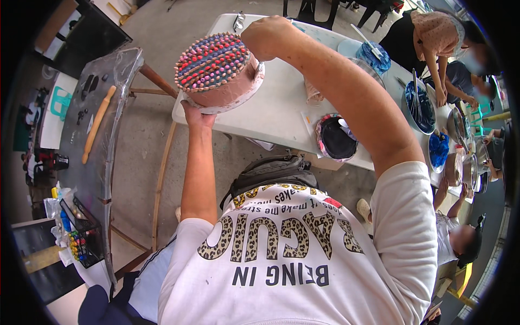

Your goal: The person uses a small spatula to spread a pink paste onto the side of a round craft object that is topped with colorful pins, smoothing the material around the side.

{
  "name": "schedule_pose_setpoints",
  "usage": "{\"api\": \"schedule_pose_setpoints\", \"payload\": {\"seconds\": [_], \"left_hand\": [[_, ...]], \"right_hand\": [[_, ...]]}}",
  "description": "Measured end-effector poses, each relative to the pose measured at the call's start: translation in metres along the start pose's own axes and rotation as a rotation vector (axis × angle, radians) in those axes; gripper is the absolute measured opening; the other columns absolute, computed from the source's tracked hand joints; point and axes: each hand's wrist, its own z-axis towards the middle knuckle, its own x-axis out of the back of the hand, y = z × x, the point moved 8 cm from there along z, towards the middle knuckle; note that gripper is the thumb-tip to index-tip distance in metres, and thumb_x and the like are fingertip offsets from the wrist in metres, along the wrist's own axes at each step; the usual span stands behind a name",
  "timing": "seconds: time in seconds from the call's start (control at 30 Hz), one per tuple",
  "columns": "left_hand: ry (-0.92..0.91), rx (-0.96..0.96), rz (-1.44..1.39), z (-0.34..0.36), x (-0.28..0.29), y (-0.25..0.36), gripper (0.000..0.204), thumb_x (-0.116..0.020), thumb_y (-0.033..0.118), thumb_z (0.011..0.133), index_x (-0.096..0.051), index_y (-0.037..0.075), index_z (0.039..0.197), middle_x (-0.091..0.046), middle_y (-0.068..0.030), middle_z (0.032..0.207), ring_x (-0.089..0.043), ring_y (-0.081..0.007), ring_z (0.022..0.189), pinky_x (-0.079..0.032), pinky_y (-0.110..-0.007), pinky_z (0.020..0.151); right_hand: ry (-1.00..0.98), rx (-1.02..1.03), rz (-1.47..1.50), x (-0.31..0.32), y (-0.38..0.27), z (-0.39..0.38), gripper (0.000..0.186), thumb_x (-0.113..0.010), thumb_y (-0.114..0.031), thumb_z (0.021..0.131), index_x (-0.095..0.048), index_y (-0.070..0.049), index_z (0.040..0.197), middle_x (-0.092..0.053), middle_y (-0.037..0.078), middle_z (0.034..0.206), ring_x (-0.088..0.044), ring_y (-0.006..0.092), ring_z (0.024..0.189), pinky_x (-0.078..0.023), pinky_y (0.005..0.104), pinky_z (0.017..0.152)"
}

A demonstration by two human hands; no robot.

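A round cake (219, 81) has pinkish-brown frosted sides, and rows of small red, pink and blue-grey piped peaks cover its top. It tilts toward me on a white board (238, 101) near the table's left end. My left hand (198, 115) grips the board's near edge from below, with most of its fingers hidden underneath. My right hand (266, 38) is curled at the cake's far right side. Its fingertips are turned away, so I cannot make out what they hold. A pinkish cone-shaped bag (312, 91) lies on the table, partly behind my right forearm.
On the white table (281, 116) are a black-lined bowl (333, 142), a blue-smeared bowl (374, 57) and a whisk (416, 100) in a dark blue bowl. Co-workers (441, 51) stand at right. A rolling pin (99, 124) lies on the grey table at left.
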Motion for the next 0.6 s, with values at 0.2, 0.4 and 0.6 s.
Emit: {"api": "schedule_pose_setpoints", "payload": {"seconds": [0.2, 0.4, 0.6], "left_hand": [[-0.005, 0.005, 0.04, 0.001, -0.002, 0.003, 0.07, -0.008, 0.059, 0.098, -0.023, 0.015, 0.15, -0.028, -0.0129, 0.153, -0.029, -0.0344, 0.14, -0.031, -0.058, 0.11], [-0.008, 0.036, 0.038, -0.001, -0.003, 0.001, 0.072, -0.003, 0.06, 0.097, -0.019, 0.015, 0.151, -0.024, -0.0117, 0.155, -0.027, -0.0347, 0.141, -0.031, -0.057, 0.11], [0.028, 0.013, 0.045, -0.001, 0.0, 0.001, 0.07, -0.008, 0.058, 0.098, -0.023, 0.014, 0.15, -0.027, -0.0138, 0.153, -0.029, -0.0355, 0.14, -0.031, -0.058, 0.11]], "right_hand": [[0.106, 0.064, -0.038, 0.022, 0.007, 0.012, 0.022, -0.061, -0.018, 0.078, -0.075, -0.011, 0.094, -0.071, 0.012, 0.104, -0.068, 0.0281, 0.098, -0.054, 0.0419, 0.076], [-0.035, 0.063, -0.057, 0.059, 0.02, -0.006, 0.024, -0.064, -0.013, 0.075, -0.075, -0.011, 0.096, -0.07, 0.013, 0.106, -0.068, 0.0281, 0.099, -0.054, 0.0418, 0.078], [-0.184, -0.034, -0.089, 0.021, 0.012, 0.0, 0.027, -0.065, -0.006, 0.073, -0.074, -0.01, 0.098, -0.071, 0.011, 0.103, -0.069, 0.0277, 0.094, -0.054, 0.0398, 0.075]]}}
